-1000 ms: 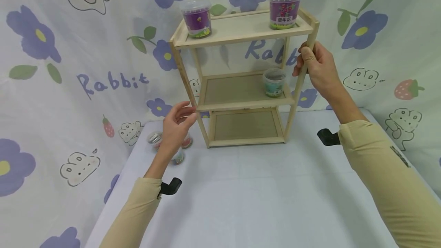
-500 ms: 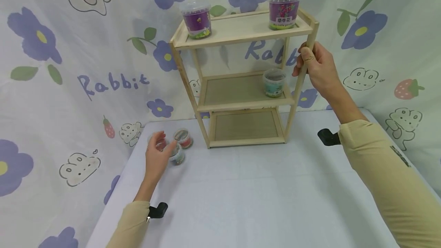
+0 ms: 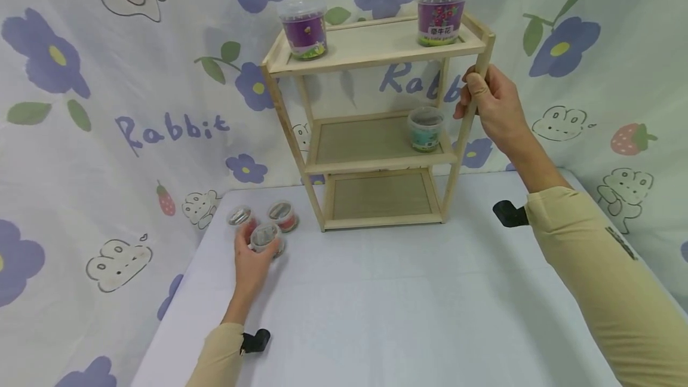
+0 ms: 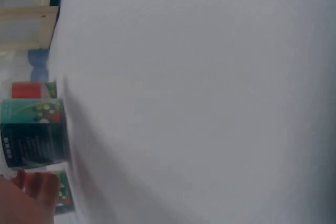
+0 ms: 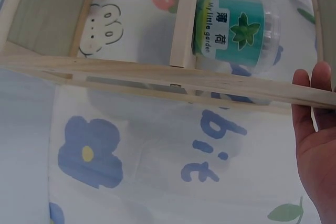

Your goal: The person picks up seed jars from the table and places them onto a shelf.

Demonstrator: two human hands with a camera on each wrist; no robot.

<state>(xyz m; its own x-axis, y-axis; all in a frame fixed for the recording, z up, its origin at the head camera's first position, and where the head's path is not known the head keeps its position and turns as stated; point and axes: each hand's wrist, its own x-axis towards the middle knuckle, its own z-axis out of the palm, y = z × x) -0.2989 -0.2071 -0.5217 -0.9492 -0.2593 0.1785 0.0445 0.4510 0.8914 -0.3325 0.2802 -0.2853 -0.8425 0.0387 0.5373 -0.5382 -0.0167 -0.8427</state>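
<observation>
My left hand (image 3: pixel 252 266) is at a small clear-lidded plastic tub (image 3: pixel 267 236), thumb on its right side and fingers on its left. In the left wrist view this tub (image 4: pixel 32 132) has a teal and dark label, with curled fingers (image 4: pixel 44 187) against its side. Two red-labelled tubs stand close behind: one tub (image 3: pixel 282 215) to the right, another tub (image 3: pixel 242 217) to the left. My right hand (image 3: pixel 497 103) grips the right front post of a three-tier wooden shelf (image 3: pixel 381 165). In the right wrist view, fingers (image 5: pixel 302 121) wrap that post.
On the top tier stand a purple tub (image 3: pixel 305 30) at left and another purple tub (image 3: pixel 441 14) at right. A teal mint-pictured tub (image 3: pixel 426 130) sits on the middle tier's right side. White cloth (image 3: pixel 408 303) covers the table; a printed curtain (image 3: pixel 172 154) hangs behind.
My left hand has left the shelf's left post, moved down and left to the small tubs, and closed round the front one. My right hand stays on its post.
</observation>
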